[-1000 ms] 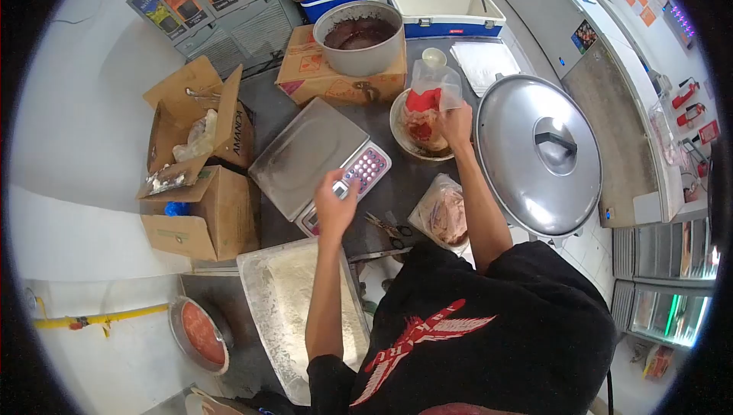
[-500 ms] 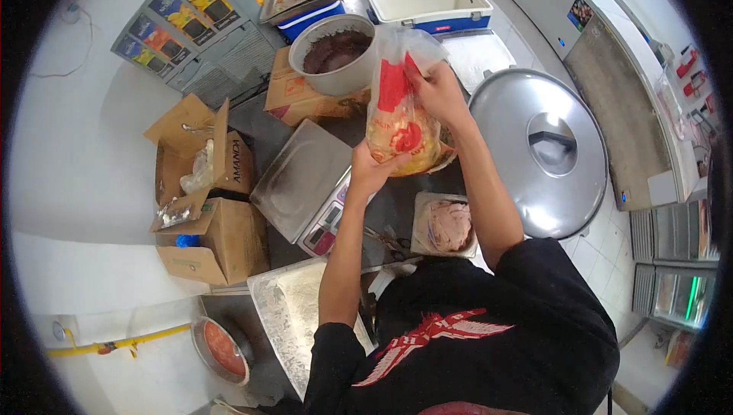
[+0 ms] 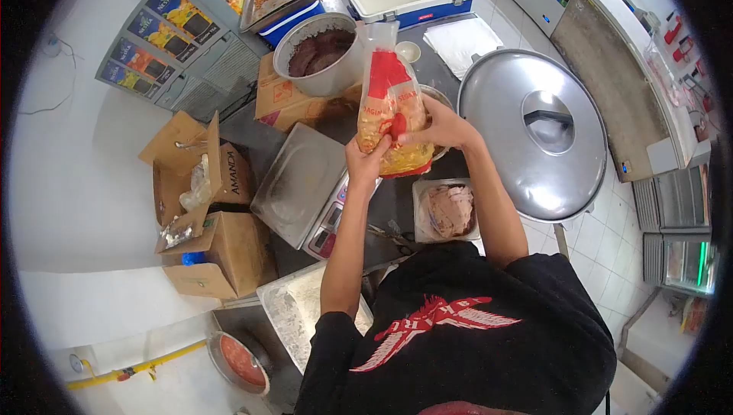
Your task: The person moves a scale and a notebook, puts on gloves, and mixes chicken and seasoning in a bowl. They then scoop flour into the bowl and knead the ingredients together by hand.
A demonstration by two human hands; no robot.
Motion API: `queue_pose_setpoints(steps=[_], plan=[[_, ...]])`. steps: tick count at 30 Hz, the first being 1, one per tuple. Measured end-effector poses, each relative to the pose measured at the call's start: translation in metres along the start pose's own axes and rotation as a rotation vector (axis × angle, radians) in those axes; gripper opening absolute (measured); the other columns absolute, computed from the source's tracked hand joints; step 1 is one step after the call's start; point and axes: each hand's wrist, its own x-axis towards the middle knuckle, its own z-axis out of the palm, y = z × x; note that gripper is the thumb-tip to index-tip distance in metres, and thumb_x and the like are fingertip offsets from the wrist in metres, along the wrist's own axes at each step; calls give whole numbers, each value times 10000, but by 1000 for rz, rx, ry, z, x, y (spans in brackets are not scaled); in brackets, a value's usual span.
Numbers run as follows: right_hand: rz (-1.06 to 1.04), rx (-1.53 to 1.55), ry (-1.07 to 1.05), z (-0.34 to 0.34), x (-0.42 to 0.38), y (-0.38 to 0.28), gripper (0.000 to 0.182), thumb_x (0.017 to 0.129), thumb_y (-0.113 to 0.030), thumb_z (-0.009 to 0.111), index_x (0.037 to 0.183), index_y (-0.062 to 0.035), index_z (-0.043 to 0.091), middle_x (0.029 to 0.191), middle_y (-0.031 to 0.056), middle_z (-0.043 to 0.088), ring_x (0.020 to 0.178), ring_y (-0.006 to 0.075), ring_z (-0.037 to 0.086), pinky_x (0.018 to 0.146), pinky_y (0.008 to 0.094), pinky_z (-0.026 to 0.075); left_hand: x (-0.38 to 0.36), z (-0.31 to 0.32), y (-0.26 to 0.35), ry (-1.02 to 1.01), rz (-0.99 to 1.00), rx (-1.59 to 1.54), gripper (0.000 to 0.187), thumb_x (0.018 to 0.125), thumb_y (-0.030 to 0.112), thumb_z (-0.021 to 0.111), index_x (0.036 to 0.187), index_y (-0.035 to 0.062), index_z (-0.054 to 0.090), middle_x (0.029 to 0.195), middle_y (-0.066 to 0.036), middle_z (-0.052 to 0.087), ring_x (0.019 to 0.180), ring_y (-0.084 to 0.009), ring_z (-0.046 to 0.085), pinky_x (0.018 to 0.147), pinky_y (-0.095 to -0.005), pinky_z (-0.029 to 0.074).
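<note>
A clear plastic bag (image 3: 391, 102) with red print, filled with yellowish contents I cannot identify, stands upright between my hands. My left hand (image 3: 366, 161) grips its lower left side, thumb across the front. From the right, my right hand (image 3: 449, 126) is closed on the bag's side with its fingers over the front. The bag's upper end is loose and sticks up. Behind and right of it, a round bowl (image 3: 445, 100) is partly hidden. Below the right forearm sits a tub (image 3: 420, 224) of pale pink paste-like food (image 3: 450, 210).
A digital scale (image 3: 294, 178) lies left of the bag, with scissors (image 3: 393, 239) nearby. A pot (image 3: 284, 71) of dark brown food rests on a carton (image 3: 279, 112). To the right is a large lidded pot (image 3: 496, 140). Open cardboard boxes (image 3: 237, 251) stand at left; a cooler (image 3: 443, 12) is behind.
My right hand has moved down from the bag's upper part to its right side. The bag's top now stands up freely. The camera view has shifted slightly.
</note>
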Motion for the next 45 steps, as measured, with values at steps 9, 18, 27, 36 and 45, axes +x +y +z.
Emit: queue_pose_setpoints(steps=[9, 18, 27, 36, 45], plan=[[243, 317, 117, 36, -47, 20, 794, 738, -135, 871, 1394, 13, 448, 1265, 121, 615, 1144, 200, 603, 987, 348, 492, -2, -1, -7, -3, -336, -154, 358, 877, 150, 765, 1165, -19, 635, 1111, -75, 686, 975, -162, 664, 849, -322, 535], [461, 594, 250, 49, -66, 50, 472, 890, -164, 742, 1249, 77, 551, 1130, 168, 675, 922, 219, 705, 773, 351, 604, -32, -42, -5, -419, -419, 2, 486, 900, 119, 730, 1309, -27, 512, 1251, -91, 611, 1116, -182, 615, 963, -352, 503], [589, 285, 281, 47, -92, 14, 683, 923, -445, 670, 1316, 81, 483, 1021, 113, 687, 780, 154, 692, 618, 259, 554, -28, -41, -36, -213, -651, -98, 419, 957, 251, 666, 1286, 23, 544, 1165, -75, 652, 1012, -178, 662, 834, -342, 556], [-32, -790, 427, 53, -73, 30, 102, 819, -45, 670, 912, -26, 634, 739, 235, 645, 744, 440, 647, 658, 500, 504, -6, -50, -42, -163, -723, -289, 363, 908, 339, 724, 1141, 80, 621, 983, -45, 667, 822, -153, 633, 655, -297, 505], [-24, -833, 407, 21, -20, 44, 165, 882, -155, 615, 888, -9, 690, 819, 247, 670, 818, 441, 651, 721, 496, 519, -17, -33, -37, -141, -5, 742, 444, 812, 176, 797, 1208, 83, 618, 1160, -129, 628, 1004, -273, 625, 867, -396, 501]])
